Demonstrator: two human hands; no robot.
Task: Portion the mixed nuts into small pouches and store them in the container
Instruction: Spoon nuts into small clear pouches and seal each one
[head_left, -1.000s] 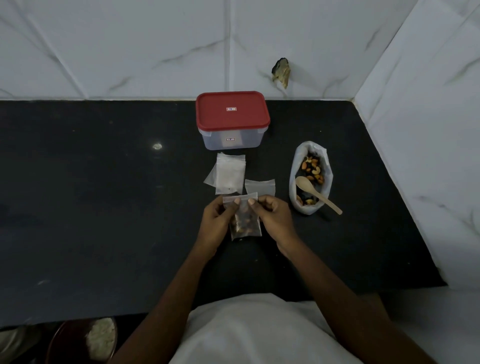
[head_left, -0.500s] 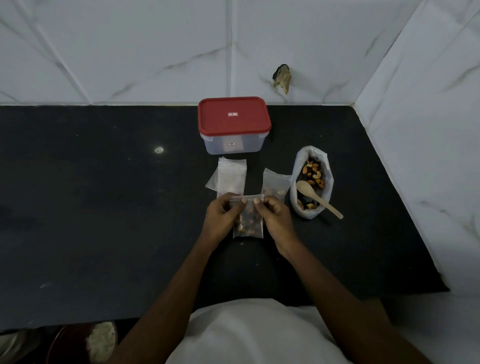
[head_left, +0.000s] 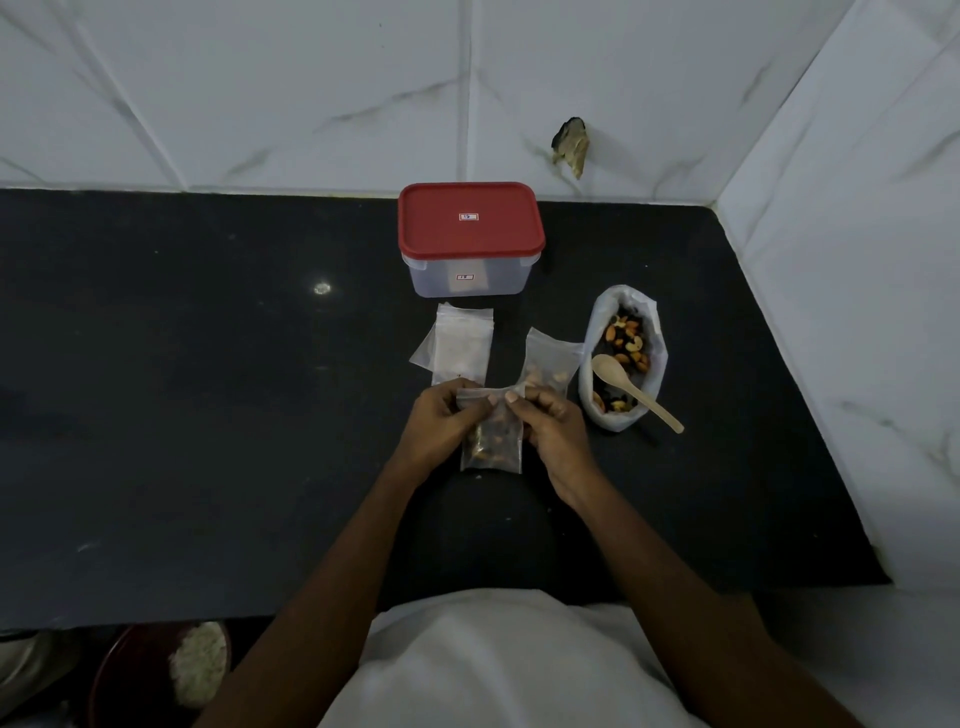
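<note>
Head view: black stone worktop (head_left: 208, 415) runs into a corner, shut in by a white marble-tiled back wall (head_left: 260, 104) and a like right wall (head_left: 857, 260); near edge meets the person's white shirt (head_left: 493, 665). Wide bare stone to the left of the things; a narrower strip on the right, between the nut bag and the right wall. Clear rectangular plastic container (head_left: 470, 275) with red lid (head_left: 470, 221) on, near the back wall, a little apart from it. Just in front of it, a small stack of flat clear plastic pouches (head_left: 462, 348). To their right a filled clear pouch (head_left: 548, 364) lies tilted, just beside a white plastic bag (head_left: 589, 384) rolled open on mixed nuts (head_left: 626, 343); a pale wooden spoon (head_left: 639, 392) rests bowl-in, handle out over the bag's near-right rim. Centre, well back from the near edge: a small clear pouch of nuts (head_left: 491, 441) held upright, both forearms reaching in from below. Left hand (head_left: 441, 421) and right hand (head_left: 558, 431) each pinch its top strip between thumb and curled fingers, thumbs nearly meeting at mid-strip. Whether the pouch bottom touches the stone, cannot tell. Lower left, below the worktop edge, a dark red bowl (head_left: 156, 670) with something white in it.
</note>
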